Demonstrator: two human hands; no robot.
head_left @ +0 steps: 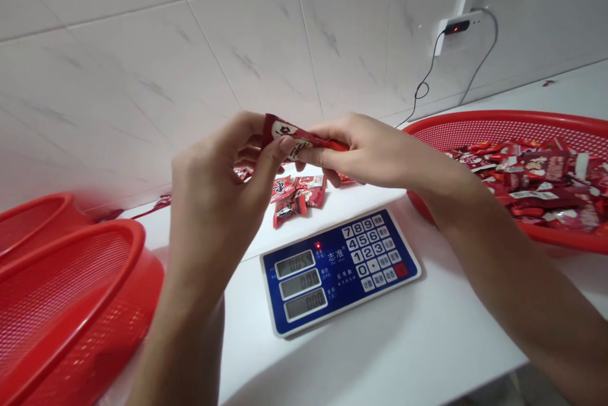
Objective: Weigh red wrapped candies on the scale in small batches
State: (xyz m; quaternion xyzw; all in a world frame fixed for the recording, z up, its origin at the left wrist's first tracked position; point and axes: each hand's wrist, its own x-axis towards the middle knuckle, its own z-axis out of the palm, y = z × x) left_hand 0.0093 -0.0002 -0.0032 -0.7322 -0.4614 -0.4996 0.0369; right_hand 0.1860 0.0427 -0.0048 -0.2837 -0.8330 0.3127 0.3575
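A red candy packet (298, 140) with pale patches and dark lettering is held up above a weighing scale (339, 271). My left hand (216, 184) pinches its left end, thumb in front. From the other side my right hand (365, 149) grips its right end, the fingers partly hidden behind it. Below them, several small red wrapped candies (299, 197) lie on the white scale pan (266, 238); my hands cover some of these. The scale's blue panel has lit digits and a number keypad.
To the right stands a red perforated basket (503, 116) full of red wrapped candies (536, 171). Red baskets (128, 266) are at the left. A tiled wall (247, 32) rises behind, with a socket and black cable (431, 70). The white table's (380, 355) front edge shows at lower right.
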